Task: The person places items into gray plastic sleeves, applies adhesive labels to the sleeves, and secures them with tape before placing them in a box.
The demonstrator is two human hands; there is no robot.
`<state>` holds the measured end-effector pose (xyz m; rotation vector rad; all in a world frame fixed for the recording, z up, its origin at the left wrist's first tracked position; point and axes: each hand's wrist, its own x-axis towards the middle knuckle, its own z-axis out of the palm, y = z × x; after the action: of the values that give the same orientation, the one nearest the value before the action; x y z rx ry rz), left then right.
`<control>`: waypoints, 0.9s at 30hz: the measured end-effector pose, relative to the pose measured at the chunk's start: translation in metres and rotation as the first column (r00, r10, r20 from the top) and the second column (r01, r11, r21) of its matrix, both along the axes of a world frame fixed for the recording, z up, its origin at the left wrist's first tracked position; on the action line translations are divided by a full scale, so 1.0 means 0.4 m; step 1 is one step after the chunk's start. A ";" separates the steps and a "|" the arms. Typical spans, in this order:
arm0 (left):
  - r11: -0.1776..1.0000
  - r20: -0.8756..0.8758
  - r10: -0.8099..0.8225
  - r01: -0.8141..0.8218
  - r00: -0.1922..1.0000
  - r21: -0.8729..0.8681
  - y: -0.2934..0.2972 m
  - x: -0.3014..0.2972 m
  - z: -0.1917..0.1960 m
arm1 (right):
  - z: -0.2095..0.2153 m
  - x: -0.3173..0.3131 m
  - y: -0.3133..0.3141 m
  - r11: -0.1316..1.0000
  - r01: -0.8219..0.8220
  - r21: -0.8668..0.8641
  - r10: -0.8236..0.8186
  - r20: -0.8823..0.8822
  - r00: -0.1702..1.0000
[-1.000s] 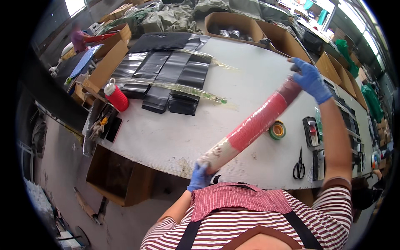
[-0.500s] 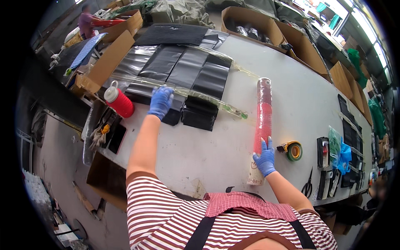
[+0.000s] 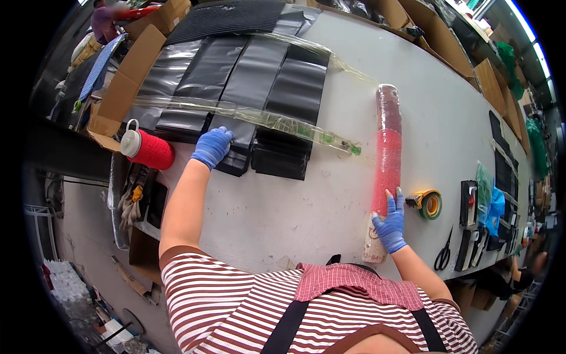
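My left hand (image 3: 212, 147), in a blue glove, is at the near edge of the folded black plastic sheets (image 3: 237, 144). Its fingers are curled in, and what they hold, if anything, is hidden. Clear tape strips (image 3: 259, 117) run across the sheets and onto the table. Over the lower part of a long red roll (image 3: 389, 153) lies my right hand (image 3: 391, 225), also gloved in blue, with its fingers stretched out and apart. This roll has a glossy wrap and a pale printed tube end nearest me.
Right of the roll are a yellow-handled tape dispenser (image 3: 429, 205) and black scissors (image 3: 443, 255). A red bottle with a white lid (image 3: 147, 148) lies at the left edge of the grey table (image 3: 283, 218). Cardboard boxes (image 3: 439, 29) line the far side. Another person (image 3: 105, 25) is at far left.
My left hand has drawn back from the tape strip to the sheets' near edge, and its fingers have curled in. The right hand stays on the roll. The whole view has shifted.
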<state>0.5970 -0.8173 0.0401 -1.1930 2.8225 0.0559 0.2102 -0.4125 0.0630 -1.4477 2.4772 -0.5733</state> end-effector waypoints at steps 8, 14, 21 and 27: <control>0.980 -0.365 0.091 -0.148 0.926 -0.131 -0.052 -0.037 -0.048 | -0.002 -0.019 0.015 0.993 0.094 -0.073 -0.092 0.030 0.995; 0.978 -0.315 0.113 -0.162 0.942 -0.133 -0.048 0.070 -0.128 | -0.079 -0.188 -0.088 0.948 0.317 0.001 -0.295 0.373 0.880; 0.914 -0.328 0.190 -0.288 0.925 -0.284 0.041 -0.018 0.053 | -0.095 -0.307 -0.089 0.896 0.386 -0.221 -0.381 0.065 0.922; 0.709 -0.538 -0.116 -0.310 0.835 -0.633 0.221 0.019 0.509 | -0.007 -0.129 -0.149 0.920 0.332 0.207 -0.352 0.068 0.933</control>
<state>0.6045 -0.7290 0.2437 -1.6954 3.3968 -0.9234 0.1584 -0.4721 0.0601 -0.8950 2.6325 -0.4392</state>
